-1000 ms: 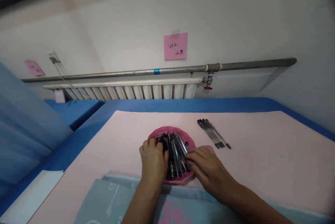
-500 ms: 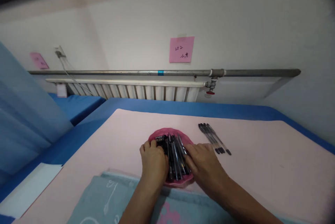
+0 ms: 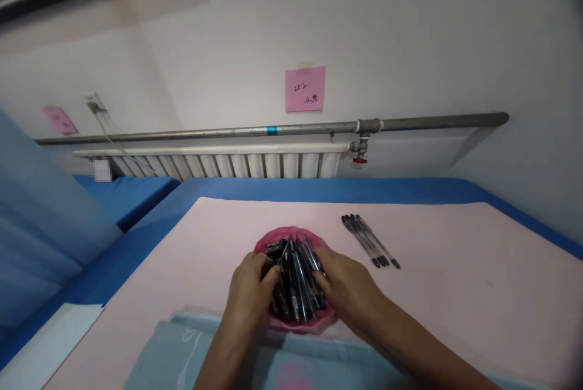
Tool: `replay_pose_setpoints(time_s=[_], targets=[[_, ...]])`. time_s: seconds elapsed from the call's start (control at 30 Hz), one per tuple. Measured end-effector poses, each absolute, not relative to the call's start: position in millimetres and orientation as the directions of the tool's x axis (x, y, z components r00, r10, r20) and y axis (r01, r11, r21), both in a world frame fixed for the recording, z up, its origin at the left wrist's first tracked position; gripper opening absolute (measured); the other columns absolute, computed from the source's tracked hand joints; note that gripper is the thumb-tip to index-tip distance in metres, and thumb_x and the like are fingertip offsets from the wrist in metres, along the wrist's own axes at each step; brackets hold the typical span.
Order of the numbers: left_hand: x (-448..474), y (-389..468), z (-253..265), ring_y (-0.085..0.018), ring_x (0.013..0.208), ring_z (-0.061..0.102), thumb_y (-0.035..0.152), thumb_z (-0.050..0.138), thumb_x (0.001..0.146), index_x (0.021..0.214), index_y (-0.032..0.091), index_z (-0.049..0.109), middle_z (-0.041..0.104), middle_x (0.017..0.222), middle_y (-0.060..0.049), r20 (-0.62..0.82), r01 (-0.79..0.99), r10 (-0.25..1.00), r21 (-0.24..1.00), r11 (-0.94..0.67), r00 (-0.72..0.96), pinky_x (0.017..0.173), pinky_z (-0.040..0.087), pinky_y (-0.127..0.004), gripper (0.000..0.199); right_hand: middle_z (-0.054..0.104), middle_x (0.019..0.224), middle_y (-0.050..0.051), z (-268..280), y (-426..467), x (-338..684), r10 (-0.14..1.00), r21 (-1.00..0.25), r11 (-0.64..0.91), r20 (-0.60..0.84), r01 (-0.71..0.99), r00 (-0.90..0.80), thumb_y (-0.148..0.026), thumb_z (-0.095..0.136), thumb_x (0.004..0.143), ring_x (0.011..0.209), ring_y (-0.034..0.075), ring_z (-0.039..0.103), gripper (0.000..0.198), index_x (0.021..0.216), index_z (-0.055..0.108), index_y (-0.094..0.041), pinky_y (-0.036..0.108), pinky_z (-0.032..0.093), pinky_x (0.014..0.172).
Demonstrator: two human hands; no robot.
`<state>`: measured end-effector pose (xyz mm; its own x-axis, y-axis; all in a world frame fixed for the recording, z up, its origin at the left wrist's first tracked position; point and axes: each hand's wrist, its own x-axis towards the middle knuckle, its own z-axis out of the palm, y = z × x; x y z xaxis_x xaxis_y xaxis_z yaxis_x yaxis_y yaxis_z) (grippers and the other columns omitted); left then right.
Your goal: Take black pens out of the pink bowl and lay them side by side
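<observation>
A round pink bowl (image 3: pixel 303 324) with a wavy rim holds a bunch of black and clear pens (image 3: pixel 298 283), most lying lengthwise. At its left side, my left hand (image 3: pixel 250 287) reaches in, thumb and fingers curled on the dark pens there; the fingertips are partly hidden. My right hand (image 3: pixel 348 280) is closed against the right side of the bunch, index finger and thumb on the outer pens. Several clear pens with black ends (image 3: pixel 368 241) lie side by side on the pink sheet, to the right of the bowl.
The pink sheet (image 3: pixel 432 293) covers a blue bed (image 3: pixel 319 189). A folded light-blue cloth (image 3: pixel 168 347) lies in front of the bowl, white paper (image 3: pixel 54 341) at the left. Behind stand a radiator (image 3: pixel 255 165) and a pipe (image 3: pixel 204 133); a blue curtain (image 3: pixel 40 226) hangs left.
My left hand has drawn back a little to the left, its thumb now showing, and more dark pens are uncovered. Some pens have shifted in the bowl. The camera view has turned slightly.
</observation>
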<state>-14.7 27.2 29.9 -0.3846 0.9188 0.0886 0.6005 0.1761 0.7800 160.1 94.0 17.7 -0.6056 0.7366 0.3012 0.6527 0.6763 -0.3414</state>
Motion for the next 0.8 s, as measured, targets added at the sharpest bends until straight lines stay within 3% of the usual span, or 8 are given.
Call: replay_pose_setpoints(time_s=[0.1,0.3,0.53,0.8], targets=[[-16.5,28.2,26.7,-0.011,0.052,0.045,0.031,0.056,0.073,0.060,0.019,0.053,0.050,0.055,0.003,-0.033,0.271,0.929,0.952,0.142,-0.368,0.051,0.032,-0.023,0.018,0.067,0.078,0.003,17.1,95.2,159.4,0.737,-0.388,0.674,0.302,0.629,-0.604,-0.010,0.046,0.078,0.066,0.019,0.061,0.019,0.089,0.056,-0.021,0.026,0.034,0.055],[-14.5,30.7,25.4,-0.009,0.043,0.043,0.037,0.064,0.067,0.067,0.016,0.055,0.051,0.049,0.005,-0.152,-0.050,0.915,0.988,0.144,-0.373,0.041,0.033,-0.020,0.022,0.069,0.078,0.003,20.3,100.4,153.5,0.727,-0.412,0.683,0.302,0.603,-0.617,-0.004,0.048,0.070,0.067,0.019,0.062,0.027,0.088,0.059,-0.022,0.025,0.035,0.055],[-12.4,30.9,32.9,-0.010,0.049,0.052,0.026,0.072,0.057,0.075,0.013,0.061,0.058,0.057,0.002,-0.215,-0.234,0.904,0.963,0.134,-0.369,0.044,0.039,-0.020,0.025,0.069,0.077,0.003,17.8,105.4,148.9,0.746,-0.426,0.663,0.309,0.615,-0.590,-0.002,0.050,0.066,0.067,0.020,0.062,0.030,0.085,0.060,-0.022,0.027,0.036,0.055],[-13.8,32.7,31.9,-0.009,0.055,0.054,0.022,0.071,0.058,0.071,0.013,0.062,0.062,0.066,-0.001,-0.219,-0.264,0.904,0.956,0.125,-0.368,0.049,0.042,-0.020,0.019,0.069,0.069,0.003,14.5,108.0,148.6,0.732,-0.366,0.681,0.315,0.634,-0.604,-0.004,0.049,0.063,0.058,0.021,0.062,0.028,0.084,0.058,-0.021,0.026,0.035,0.049]])
